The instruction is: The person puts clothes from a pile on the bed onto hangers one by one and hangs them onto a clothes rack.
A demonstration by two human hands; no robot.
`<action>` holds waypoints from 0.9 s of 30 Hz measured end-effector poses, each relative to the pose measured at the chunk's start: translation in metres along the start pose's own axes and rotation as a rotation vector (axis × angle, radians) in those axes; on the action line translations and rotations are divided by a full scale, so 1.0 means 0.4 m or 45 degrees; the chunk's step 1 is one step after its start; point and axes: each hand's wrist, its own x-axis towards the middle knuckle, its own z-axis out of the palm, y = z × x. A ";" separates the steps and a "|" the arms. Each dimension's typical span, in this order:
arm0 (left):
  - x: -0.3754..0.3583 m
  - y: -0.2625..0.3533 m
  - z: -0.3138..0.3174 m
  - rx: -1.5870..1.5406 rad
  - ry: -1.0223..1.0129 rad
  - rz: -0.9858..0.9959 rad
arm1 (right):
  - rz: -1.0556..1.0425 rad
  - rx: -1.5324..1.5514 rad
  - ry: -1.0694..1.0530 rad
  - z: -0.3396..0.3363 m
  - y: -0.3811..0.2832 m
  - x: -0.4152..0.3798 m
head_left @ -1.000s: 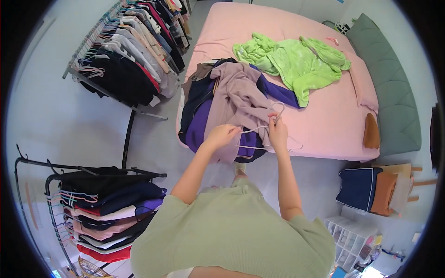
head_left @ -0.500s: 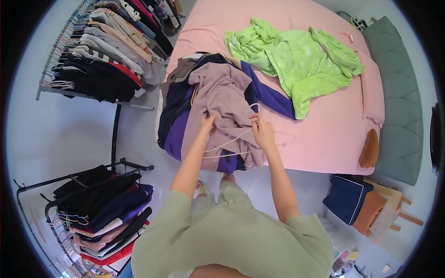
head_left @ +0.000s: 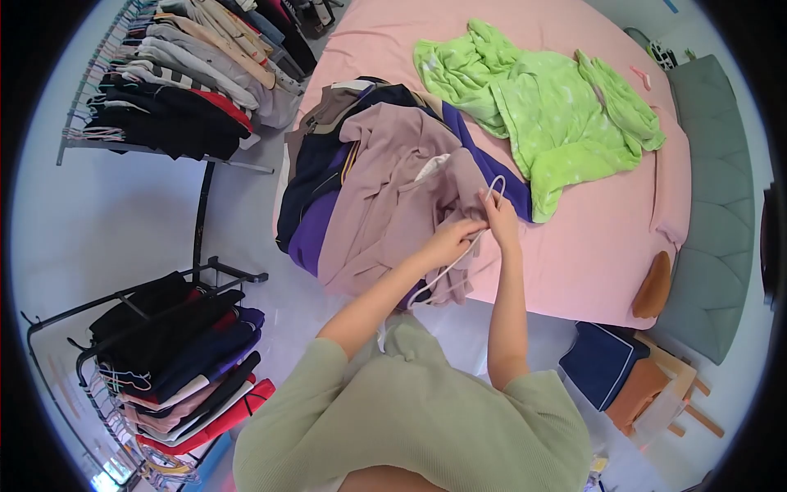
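Observation:
A mauve garment [head_left: 377, 197] lies spread on a pile of dark and purple clothes [head_left: 316, 225] at the bed's near left edge. My right hand [head_left: 502, 220] is closed on a white wire hanger [head_left: 447, 269] near its hook, at the garment's right side. Close beside it, my left hand [head_left: 455, 243] is closed at the garment's edge and the hanger; its fingertips are partly hidden. The hanger's lower part hangs down over the garment. Farther back on the bed lies a bright green garment [head_left: 549, 111].
The pink bed [head_left: 574, 271] has a green headboard [head_left: 709, 205] on the right and a brown object [head_left: 652, 287] near its corner. Racks of hung clothes stand at the upper left [head_left: 172, 90] and lower left [head_left: 180, 328]. Navy [head_left: 602, 361] and orange [head_left: 639, 394] items are at lower right.
My left hand has moved right, from the garment's middle to beside my right hand. My right hand has moved slightly right with the hanger, which is now tilted. The mauve garment's right part is bunched up.

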 end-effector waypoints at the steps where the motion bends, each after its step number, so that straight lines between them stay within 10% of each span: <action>1: -0.004 0.034 -0.003 -0.065 -0.101 -0.116 | 0.001 -0.003 -0.001 -0.015 0.011 0.013; 5: -0.016 -0.011 0.003 -0.250 -0.283 -0.241 | 0.069 -0.014 -0.551 -0.022 0.101 0.044; 8: -0.016 -0.084 -0.055 -0.088 0.274 0.033 | 0.073 0.173 -0.450 -0.033 0.086 0.006; 11: -0.025 -0.196 -0.134 0.481 0.717 -0.311 | 0.060 -0.285 -0.402 -0.067 0.172 -0.011; 13: -0.063 -0.282 -0.160 0.620 0.708 -0.468 | 0.100 -0.353 -0.376 -0.096 0.166 -0.038; 15: -0.085 -0.335 -0.172 -0.241 0.509 -0.954 | 0.179 -0.260 -0.293 -0.121 0.160 -0.052; 22: -0.082 -0.269 -0.158 -0.157 -0.152 -0.908 | 0.150 -0.364 -0.381 -0.136 0.134 -0.074; 27: -0.085 -0.159 -0.183 -0.108 -0.002 -1.028 | 0.055 -0.005 -0.307 -0.094 0.133 -0.066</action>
